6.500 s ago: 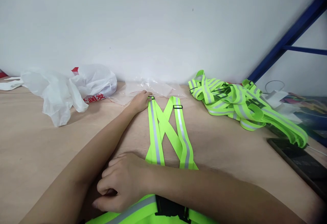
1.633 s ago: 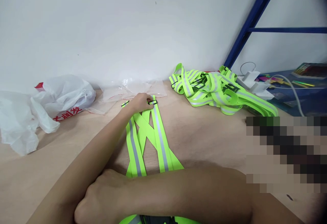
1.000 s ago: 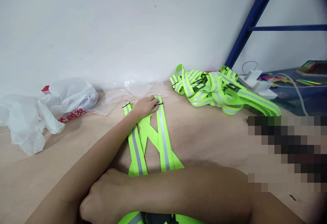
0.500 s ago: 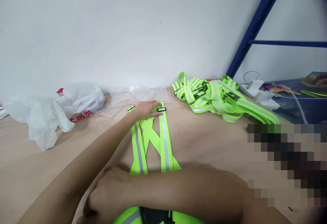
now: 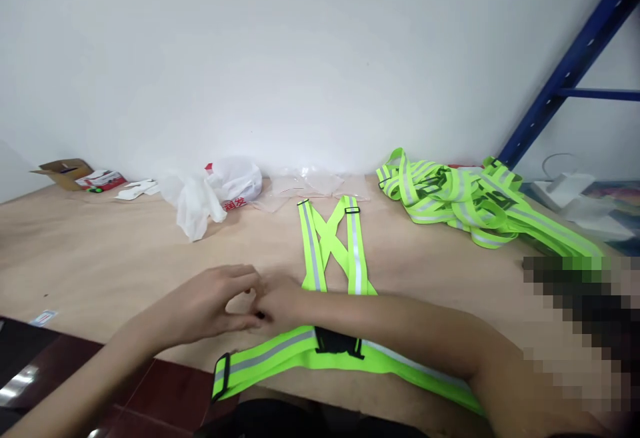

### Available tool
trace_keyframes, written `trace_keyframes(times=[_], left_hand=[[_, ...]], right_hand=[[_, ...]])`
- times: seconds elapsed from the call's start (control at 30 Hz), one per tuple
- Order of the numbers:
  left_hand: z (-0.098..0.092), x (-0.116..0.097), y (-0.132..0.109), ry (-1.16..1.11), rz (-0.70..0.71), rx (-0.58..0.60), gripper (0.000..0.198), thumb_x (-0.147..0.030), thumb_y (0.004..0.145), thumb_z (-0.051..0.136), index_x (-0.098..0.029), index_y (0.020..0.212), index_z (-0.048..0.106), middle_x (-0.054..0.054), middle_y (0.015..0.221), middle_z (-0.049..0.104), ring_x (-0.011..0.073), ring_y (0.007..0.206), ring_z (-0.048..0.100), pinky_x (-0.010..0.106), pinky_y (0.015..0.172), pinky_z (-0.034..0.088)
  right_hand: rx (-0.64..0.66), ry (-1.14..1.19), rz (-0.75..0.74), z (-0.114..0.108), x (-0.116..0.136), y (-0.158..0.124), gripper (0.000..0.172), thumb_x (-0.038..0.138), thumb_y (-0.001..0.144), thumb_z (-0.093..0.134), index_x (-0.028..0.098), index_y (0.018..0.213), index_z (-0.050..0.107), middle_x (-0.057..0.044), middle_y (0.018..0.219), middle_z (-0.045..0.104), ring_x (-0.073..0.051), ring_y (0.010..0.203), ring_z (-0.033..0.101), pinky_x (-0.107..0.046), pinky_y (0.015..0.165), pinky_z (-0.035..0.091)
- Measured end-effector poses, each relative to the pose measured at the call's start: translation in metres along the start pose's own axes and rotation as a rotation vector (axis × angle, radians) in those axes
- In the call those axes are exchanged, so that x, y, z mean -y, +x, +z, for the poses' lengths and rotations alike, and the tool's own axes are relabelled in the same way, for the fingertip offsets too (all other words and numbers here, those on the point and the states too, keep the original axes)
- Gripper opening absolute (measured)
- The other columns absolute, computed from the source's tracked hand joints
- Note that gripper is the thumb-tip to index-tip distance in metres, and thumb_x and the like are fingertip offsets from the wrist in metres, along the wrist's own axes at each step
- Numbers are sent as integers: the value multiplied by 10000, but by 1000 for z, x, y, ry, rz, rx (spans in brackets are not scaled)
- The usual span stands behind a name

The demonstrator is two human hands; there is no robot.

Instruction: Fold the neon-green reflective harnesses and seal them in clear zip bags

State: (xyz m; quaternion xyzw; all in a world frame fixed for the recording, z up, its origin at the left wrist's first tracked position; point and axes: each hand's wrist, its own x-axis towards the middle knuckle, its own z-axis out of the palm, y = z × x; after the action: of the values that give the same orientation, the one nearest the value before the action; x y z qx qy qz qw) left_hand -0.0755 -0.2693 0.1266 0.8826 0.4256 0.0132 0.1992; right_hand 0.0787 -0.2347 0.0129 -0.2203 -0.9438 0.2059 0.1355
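Note:
A neon-green reflective harness [image 5: 356, 258] with grey stripes lies spread on the table, its two shoulder straps crossing over an X of back straps. Its waist belt [image 5: 275, 351] runs along the near edge, with a black buckle piece [image 5: 340, 343] in the middle. My right hand [image 5: 280, 301] reaches across the harness from the right, curled closed above the belt's left part; what it holds, if anything, is hidden. Beside it my left hand [image 5: 225, 301] has thumb and fingers apart in a loose curve, the tips close to my right hand.
Tangled green reflective straps [image 5: 450, 198] lie at the back right. Clear plastic bags [image 5: 310, 183] and a white plastic bag [image 5: 197, 201] rest along the wall. Further left is an open cardboard box [image 5: 65, 175]. A blue metal frame [image 5: 565, 71] rises at the right.
My left hand has left the top of the shoulder straps and come back toward me, beside my right hand. The view has shifted left, showing more of the waist belt and the table's left side.

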Motion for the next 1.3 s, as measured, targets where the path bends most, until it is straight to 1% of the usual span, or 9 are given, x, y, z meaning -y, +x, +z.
trace_keyframes(times=[0.13, 0.27, 0.43, 0.53, 0.67, 0.73, 0.8, 1.03, 1.3], left_hand=[[34, 13, -54, -166, -141, -16, 544, -480, 707, 806, -362, 1211, 637, 20, 1230, 674, 296, 1100, 644, 354, 888, 530], [65, 19, -82, -275, -172, -70, 621, -406, 722, 797, -352, 1306, 592, 48, 1312, 639, 312, 1202, 603, 393, 973, 527], [78, 23, -91, -401, -89, -115, 475, -405, 849, 670, -363, 1314, 585, 29, 1329, 627, 277, 1173, 625, 365, 960, 550], [79, 31, -88, -410, -24, -188, 434, -434, 861, 655, -321, 1278, 612, 52, 1279, 651, 283, 1119, 639, 382, 963, 543], [79, 41, -80, -462, -25, -253, 492, -541, 808, 687, -261, 1210, 635, 77, 1154, 686, 275, 990, 664, 402, 899, 569], [79, 42, -78, -491, -38, -256, 540, -589, 784, 693, -247, 1198, 635, 83, 1145, 687, 276, 994, 663, 406, 886, 575], [78, 41, -78, -501, -36, -271, 569, -616, 775, 688, -235, 1194, 633, 93, 1174, 681, 283, 1033, 653, 413, 901, 569], [87, 41, -85, -529, -16, -339, 542, -615, 839, 618, -216, 1205, 592, 109, 1234, 658, 279, 1110, 631, 412, 963, 540], [84, 46, -78, -544, -19, -387, 523, -612, 830, 621, -209, 1161, 585, 103, 1179, 649, 262, 1007, 647, 412, 896, 561]], right_hand=[[94, -102, -3, -11, 4, 1, 373, 404, 924, 541, 179, 662, 682, 24, 661, 683, -121, 636, 553, -247, 607, 333], [205, 29, 31, -53, 15, -18, 208, 317, 899, 612, 153, 822, 713, 21, 764, 706, -96, 679, 568, -210, 625, 361], [50, -86, 256, -118, 45, -105, 205, 320, 878, 629, 160, 960, 726, -53, 961, 736, -172, 834, 639, -256, 722, 428], [-108, -30, 507, -135, 67, -177, 261, 382, 888, 597, 196, 1016, 728, -49, 1007, 742, -200, 892, 668, -279, 785, 475], [-211, -11, 865, -115, 85, -258, 494, 452, 741, 727, 198, 1165, 707, -108, 1227, 699, -300, 1113, 643, -363, 957, 491], [-214, -5, 930, -97, 90, -283, 615, 422, 689, 761, 190, 1250, 670, -121, 1302, 662, -323, 1183, 612, -386, 1014, 470], [-254, 14, 917, -81, 95, -300, 608, 384, 694, 747, 211, 1270, 660, -97, 1324, 651, -312, 1220, 592, -375, 1044, 451], [-395, 39, 899, -65, 90, -316, 375, 336, 758, 647, 214, 1108, 700, -82, 1186, 710, -283, 1099, 644, -378, 987, 474], [-371, 117, 845, -71, 67, -308, 484, 367, 722, 684, 215, 1181, 694, -94, 1277, 680, -285, 1194, 609, -370, 1021, 465]])
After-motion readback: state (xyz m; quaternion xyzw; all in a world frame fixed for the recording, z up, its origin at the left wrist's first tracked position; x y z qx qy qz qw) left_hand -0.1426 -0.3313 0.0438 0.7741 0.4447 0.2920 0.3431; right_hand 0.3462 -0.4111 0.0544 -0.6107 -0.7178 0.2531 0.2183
